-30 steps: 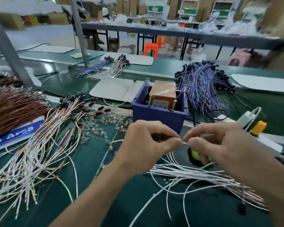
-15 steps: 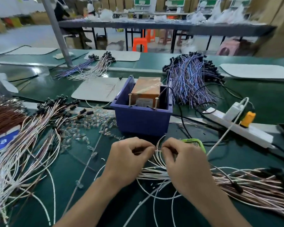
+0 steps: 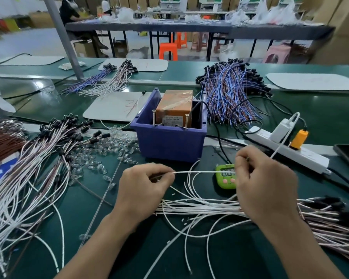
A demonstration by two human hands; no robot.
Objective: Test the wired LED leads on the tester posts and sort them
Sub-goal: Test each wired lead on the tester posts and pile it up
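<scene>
- bench (image 3: 320, 109): a green mat is seen, strewn with wire bundles almost edge to edge.
- left pile (image 3: 28, 178): a broad fan of white and brown leads with black caps is spread at the left; whether these are tested ones cannot be told.
- right pile (image 3: 320, 222): a second bundle is laid under the right wrist and runs off to the right.
- bin (image 3: 167, 143): a blue bin is stood just beyond the hands.
- right hand (image 3: 264, 188): the fingers are curled and one stretch of the lead is pinched; the timer (image 3: 225, 178) is partly hidden behind it.
- left hand (image 3: 143, 190): the fingers are curled and the other end is pinched between thumb and forefinger.
- tester (image 3: 174, 106): an orange box is set inside the bin.
- lead (image 3: 204, 172): it is stretched almost level between the two hands, in front of the bin. it is judged light, thin and limp, so droop is expected unless it is kept taut. a grip close to the bare tips is advised, so they can be steered. the smooth insulation may slip through a loose pinch.
- posts (image 3: 154, 117): two upright screws are seen at the bin's near wall; nothing is touched to them yet.
</scene>
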